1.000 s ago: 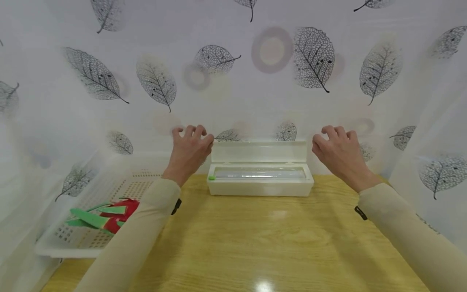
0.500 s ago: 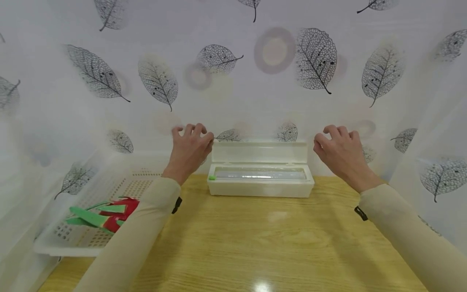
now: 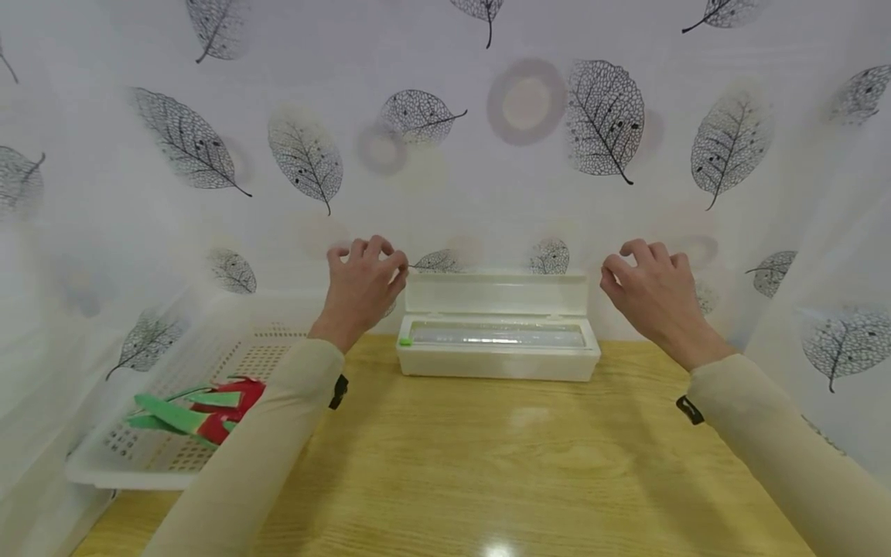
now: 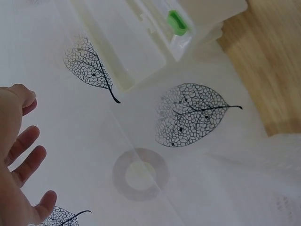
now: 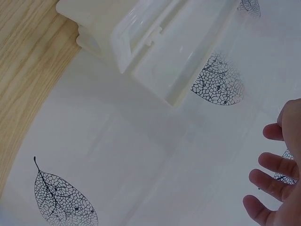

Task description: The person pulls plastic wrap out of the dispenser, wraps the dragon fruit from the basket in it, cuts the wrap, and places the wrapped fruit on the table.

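Note:
Between my two raised hands, a long white box (image 3: 497,363) of cling-film-dispenser shape stands on the table with its lid (image 3: 496,295) tipped back. Inside lies a shiny clear roll (image 3: 497,336), and a small green slider (image 4: 177,22) sits at the box's left end. My left hand (image 3: 363,286) hovers beside the left end of the lid, fingers loosely bent and holding nothing. Beyond the lid's right end hangs my right hand (image 3: 650,292), also loosely bent, with nothing held. Both wrist views show the fingers spread apart, away from the box.
At the left, a white perforated basket (image 3: 90,472) holds a red and green dragon fruit-like item (image 3: 226,406), partly covered by my left sleeve. A leaf-printed white curtain (image 3: 445,193) hangs behind and at both sides. The wooden table (image 3: 515,456) extends in front of the box.
Almost nothing differs. The right hand has shifted very slightly right, and the whole head view has moved a little.

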### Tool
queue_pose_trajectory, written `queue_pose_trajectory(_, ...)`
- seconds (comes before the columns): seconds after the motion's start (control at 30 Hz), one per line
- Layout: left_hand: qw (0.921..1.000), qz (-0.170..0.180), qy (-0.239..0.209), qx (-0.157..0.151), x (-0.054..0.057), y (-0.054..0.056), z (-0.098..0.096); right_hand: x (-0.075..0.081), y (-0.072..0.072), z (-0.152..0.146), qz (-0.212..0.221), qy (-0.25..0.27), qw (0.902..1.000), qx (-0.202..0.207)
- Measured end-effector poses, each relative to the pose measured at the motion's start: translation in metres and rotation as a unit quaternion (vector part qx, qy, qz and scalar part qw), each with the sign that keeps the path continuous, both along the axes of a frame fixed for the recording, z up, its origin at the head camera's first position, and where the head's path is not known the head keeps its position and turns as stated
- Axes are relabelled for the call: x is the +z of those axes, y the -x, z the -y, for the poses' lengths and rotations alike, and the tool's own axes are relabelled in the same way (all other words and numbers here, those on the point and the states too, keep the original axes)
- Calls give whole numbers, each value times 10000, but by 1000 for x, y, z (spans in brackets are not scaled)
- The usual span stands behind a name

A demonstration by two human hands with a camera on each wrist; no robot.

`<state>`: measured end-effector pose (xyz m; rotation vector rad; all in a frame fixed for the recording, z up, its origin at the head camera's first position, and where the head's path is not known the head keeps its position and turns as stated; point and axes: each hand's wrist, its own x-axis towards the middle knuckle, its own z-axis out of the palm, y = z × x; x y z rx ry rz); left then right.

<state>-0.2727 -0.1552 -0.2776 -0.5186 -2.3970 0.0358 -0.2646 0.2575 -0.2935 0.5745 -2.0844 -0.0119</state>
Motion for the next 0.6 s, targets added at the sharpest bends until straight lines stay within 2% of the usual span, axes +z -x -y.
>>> queue_pose_trajectory(0.2,9997,36,-239,-75,3,0,0,2,1,0,-142,-14,9999,33)
queue_pose_trajectory(0.33,9994,177,-305,-42,5,0,0,4,2,-1,-237,-25,9997,39)
queue_pose_trajectory(0.6,9987,264,-437,-30,7,1,0,7,3,-1,-256,-42,9997,27)
